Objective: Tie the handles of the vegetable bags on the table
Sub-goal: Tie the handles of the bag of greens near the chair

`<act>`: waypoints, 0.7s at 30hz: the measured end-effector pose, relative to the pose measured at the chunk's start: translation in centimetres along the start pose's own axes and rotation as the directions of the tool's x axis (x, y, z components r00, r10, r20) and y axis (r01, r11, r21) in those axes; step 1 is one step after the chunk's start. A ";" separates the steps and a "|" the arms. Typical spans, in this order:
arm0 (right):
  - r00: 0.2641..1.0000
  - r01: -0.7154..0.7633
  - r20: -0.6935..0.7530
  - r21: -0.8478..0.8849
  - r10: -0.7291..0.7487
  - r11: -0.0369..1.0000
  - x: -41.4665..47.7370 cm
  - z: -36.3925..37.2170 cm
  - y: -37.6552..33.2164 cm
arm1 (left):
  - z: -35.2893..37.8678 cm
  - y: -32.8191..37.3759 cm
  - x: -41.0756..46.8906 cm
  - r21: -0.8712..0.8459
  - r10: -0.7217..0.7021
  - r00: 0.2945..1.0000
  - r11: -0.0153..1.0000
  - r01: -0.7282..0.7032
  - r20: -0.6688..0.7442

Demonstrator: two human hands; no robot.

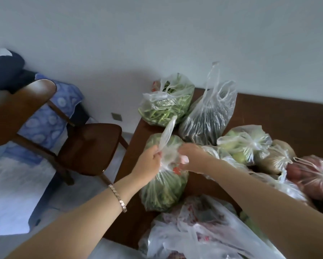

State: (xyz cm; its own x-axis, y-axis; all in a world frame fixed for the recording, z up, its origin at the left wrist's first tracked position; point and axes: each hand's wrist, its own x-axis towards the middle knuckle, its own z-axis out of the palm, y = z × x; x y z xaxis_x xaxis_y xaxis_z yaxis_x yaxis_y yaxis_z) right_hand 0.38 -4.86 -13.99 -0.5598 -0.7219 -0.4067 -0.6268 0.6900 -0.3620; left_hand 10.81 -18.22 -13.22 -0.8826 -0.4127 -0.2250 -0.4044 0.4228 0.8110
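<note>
Surface: dark brown wooden table [269,113] set against a pale wall [157,34]; wooden chair [67,139] off its left edge.

Item in hand: clear bag of leafy greens [162,187], at the table's left edge, about midway along it. Left hand [149,161], bracelet [117,198] on the wrist, pinches one handle [167,135], which stands upright. Right hand [190,157] grips the gathered plastic at the bag's mouth.

Far left corner: bag of green stems [166,105], handles loose; touching its right side, a bag of dark vegetables [209,116], handles upright and untied.

Right of centre: knotted bags, one of pale green produce [244,144], one brownish [276,157], one reddish [312,176].

Near edge: crumpled bag [203,232], contents unclear.
</note>
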 end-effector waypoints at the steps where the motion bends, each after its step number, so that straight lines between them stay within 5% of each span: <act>1: 1.000 0.002 0.017 0.006 -0.002 1.000 -0.1 0.0 -0.4 | -0.3 -0.2 0.1 -0.016 0.003 0.999 1.000 -0.004 -0.042; 5: 0.995 0.097 0.013 0.099 -0.099 0.990 -0.8 0.6 -2.5 | -2.4 0.0 1.6 -0.025 0.020 0.987 0.999 -0.024 -0.160; 10: 0.968 0.220 0.048 0.313 -0.247 0.924 -2.3 1.1 -5.1 | -3.4 1.8 2.0 -0.055 0.048 0.990 0.997 -0.056 -0.136; 13: 0.993 0.112 -0.011 0.468 -0.121 0.877 -2.4 1.3 -3.8 | -2.9 1.3 1.3 -0.091 -0.044 0.993 0.995 0.034 -0.113; 16: 0.991 -0.025 -0.110 0.443 0.082 0.896 -2.1 1.7 -1.0 | -2.5 -0.2 1.2 -0.234 -0.156 0.982 0.964 0.128 -0.107; 19: 0.999 -0.033 0.019 0.360 0.028 0.932 -2.0 2.6 -1.0 | -2.2 -0.6 1.1 -0.312 -0.173 0.983 0.939 0.146 -0.061; 21: 1.000 0.005 -0.019 0.322 0.001 0.947 -1.4 3.3 -2.3 | -1.8 0.0 1.0 -0.332 -0.116 0.993 0.937 0.105 -0.014</act>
State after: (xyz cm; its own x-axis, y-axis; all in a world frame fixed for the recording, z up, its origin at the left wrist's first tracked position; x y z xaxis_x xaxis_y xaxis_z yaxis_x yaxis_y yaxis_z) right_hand 4.43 -5.26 -15.34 -0.5703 -0.7223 -0.3912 -0.4220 0.6662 -0.6149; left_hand 10.33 -20.12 -12.45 -0.8265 -0.4700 -0.3099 -0.3919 0.0851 0.9161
